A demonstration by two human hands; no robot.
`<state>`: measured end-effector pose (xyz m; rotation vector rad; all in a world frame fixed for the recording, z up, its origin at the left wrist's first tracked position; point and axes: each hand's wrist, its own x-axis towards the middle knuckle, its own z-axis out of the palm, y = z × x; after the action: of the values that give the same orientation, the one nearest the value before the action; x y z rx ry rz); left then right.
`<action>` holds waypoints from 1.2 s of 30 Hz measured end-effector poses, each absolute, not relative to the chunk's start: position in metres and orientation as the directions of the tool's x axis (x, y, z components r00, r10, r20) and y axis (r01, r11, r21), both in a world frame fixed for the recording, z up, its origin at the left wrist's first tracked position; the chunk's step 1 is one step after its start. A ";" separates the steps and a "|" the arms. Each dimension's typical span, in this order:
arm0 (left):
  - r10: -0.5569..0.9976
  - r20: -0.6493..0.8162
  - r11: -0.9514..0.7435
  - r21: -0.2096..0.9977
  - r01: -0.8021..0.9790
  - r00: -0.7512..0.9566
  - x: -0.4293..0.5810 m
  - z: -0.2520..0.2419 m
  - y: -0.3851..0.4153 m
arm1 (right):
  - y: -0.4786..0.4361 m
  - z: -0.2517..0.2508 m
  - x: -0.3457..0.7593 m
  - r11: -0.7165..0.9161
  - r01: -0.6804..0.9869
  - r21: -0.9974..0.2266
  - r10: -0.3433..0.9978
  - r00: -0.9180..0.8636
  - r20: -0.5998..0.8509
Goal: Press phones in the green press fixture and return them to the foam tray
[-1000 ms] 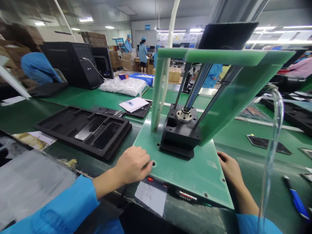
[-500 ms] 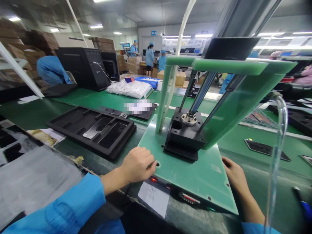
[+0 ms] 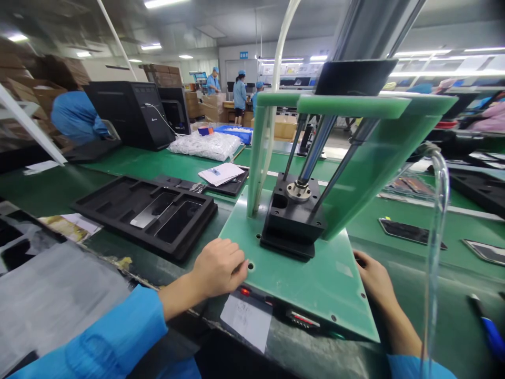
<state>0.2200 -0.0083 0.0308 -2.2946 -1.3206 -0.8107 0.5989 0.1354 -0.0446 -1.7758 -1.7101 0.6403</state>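
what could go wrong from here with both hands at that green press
Pinching: the left hand is at the green base, near the black block under the rods; straying fingers might get caught if it moves.
Snagging: the clear hose hangs beside the right hand's forearm and might be tugged.
Knocking: the black tray lies close to the left hand and could be bumped.

Press (image 3: 292,226): upright on the counter (image 3: 418,273)
Base (image 3: 300,289): flat green slab
Block (image 3: 286,231): black, low over the base
Rods (image 3: 316,150): shiny, rising from the block
Frame (image 3: 366,176): green, beside the rods
Red light (image 3: 245,291): lit, front edge
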 end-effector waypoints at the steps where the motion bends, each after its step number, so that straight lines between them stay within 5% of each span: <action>1: 0.657 0.643 -0.491 -0.032 0.870 0.395 0.220 0.031 -0.008 | 0.136 -0.045 0.599 -0.003 0.717 -0.697 0.997 0.058 0.055; 36: 0.692 0.563 -0.527 -0.033 0.849 0.451 0.216 0.035 -0.010 | 0.135 -0.045 0.598 0.038 0.710 -0.703 0.998 0.010 0.064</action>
<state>0.2157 -0.0096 0.0353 -2.3956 -1.3175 -0.7160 0.5976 0.1354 -0.0450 -1.7278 -1.7570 0.6578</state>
